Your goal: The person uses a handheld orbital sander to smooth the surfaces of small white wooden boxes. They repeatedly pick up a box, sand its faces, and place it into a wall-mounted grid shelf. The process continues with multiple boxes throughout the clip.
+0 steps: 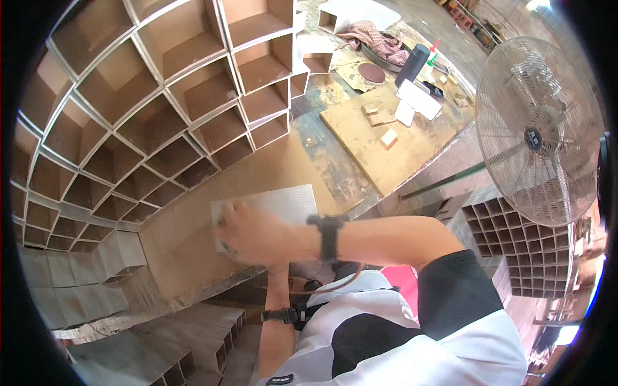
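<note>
A white rectangular panel (pixel 293 198) lies on the brown board surface in front of me. Over its left part is my right hand (pixel 248 231), blurred by motion. Its fingers look curled in, and what they hold, if anything, cannot be made out. My left hand (pixel 278 265) comes up from below at the panel's near edge, mostly hidden behind the right hand and wrist, so its fingers do not show. Both wrists wear black straps.
A tall stack of white-edged open boxes (pixel 154 125) rises on the left. Beyond the panel, a tan board (pixel 360 138) carries small blocks and white cards, near a dark cylinder (pixel 413 64). A large caged fan (pixel 541 132) stands right; more boxes (pixel 521 244) sit below it.
</note>
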`<state>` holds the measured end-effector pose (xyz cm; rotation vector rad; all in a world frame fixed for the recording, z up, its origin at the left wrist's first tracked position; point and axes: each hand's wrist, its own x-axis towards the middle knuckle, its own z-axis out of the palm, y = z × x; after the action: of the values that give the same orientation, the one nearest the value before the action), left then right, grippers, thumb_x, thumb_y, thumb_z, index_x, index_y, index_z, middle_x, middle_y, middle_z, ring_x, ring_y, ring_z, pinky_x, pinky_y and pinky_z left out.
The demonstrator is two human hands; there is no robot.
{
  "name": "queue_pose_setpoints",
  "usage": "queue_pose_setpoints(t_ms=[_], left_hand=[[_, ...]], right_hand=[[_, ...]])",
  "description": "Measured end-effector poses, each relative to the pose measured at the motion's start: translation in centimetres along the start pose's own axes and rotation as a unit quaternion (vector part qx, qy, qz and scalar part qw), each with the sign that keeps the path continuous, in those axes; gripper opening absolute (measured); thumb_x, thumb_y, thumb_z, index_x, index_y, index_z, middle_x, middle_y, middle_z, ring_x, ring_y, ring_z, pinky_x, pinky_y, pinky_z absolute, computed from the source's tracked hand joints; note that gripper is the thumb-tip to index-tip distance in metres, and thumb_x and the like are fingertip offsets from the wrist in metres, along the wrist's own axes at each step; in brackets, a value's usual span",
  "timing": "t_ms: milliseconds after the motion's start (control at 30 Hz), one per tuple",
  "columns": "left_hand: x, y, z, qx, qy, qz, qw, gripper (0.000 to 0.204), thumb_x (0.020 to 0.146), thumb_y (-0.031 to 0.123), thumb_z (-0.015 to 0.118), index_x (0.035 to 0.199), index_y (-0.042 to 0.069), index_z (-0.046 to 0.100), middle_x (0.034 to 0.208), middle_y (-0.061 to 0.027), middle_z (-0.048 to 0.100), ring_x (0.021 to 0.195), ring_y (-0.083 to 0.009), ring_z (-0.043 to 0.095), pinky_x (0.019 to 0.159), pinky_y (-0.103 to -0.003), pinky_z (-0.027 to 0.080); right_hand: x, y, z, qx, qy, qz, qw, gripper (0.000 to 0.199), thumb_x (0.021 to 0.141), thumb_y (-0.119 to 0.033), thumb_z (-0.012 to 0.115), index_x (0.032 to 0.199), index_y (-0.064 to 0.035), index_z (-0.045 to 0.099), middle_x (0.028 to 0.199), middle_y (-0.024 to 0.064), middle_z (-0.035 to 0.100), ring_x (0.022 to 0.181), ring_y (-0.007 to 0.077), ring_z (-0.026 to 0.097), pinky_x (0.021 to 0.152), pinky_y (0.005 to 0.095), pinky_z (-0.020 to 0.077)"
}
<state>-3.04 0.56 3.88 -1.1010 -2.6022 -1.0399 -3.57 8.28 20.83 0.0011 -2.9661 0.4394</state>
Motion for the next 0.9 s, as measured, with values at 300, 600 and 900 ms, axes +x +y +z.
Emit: queue_pose_setpoints(t_ms=[300,600,900], left_hand=[[-0.8,-3.0,2.8,-0.199,0.068,-0.008,0.978,0.024,0.093,0.016,0.064,0.109,-0.002,0.067,0.104,-0.0103,0.072,0.093,-0.0281,0.068,0.086,-0.042,0.053],[-0.8,-2.9,3.1,-0.314,0.128,-0.052,0.939,0.027,0.093,0.015,0.067,0.112,-0.004,0.066,0.108,-0.0102,0.07,0.096,-0.0268,0.067,0.09,-0.04,0.052],[-1.4,-3.8,1.9,-0.092,0.048,0.033,0.994,0.035,0.09,0.02,0.063,0.121,0.005,0.066,0.125,-0.0185,0.065,0.117,-0.0403,0.059,0.102,-0.048,0.045]], right_hand=[[-6.5,3.2,-2.0,0.045,0.013,0.054,0.997,0.034,0.081,-0.025,0.065,0.108,-0.0041,0.062,0.104,0.0226,0.055,0.095,0.0364,0.057,0.074,0.0486,0.0495],[-7.7,4.5,-2.9,0.029,0.014,0.055,0.998,0.043,0.08,-0.033,0.067,0.115,-0.0095,0.059,0.1,0.0227,0.055,0.09,0.0387,0.06,0.076,0.0495,0.05],[-8.7,4.1,-5.1,0.034,-0.037,0.102,0.994,0.037,0.079,-0.028,0.07,0.111,-0.0116,0.061,0.104,0.0271,0.054,0.094,0.0434,0.061,0.077,0.0478,0.0532]])
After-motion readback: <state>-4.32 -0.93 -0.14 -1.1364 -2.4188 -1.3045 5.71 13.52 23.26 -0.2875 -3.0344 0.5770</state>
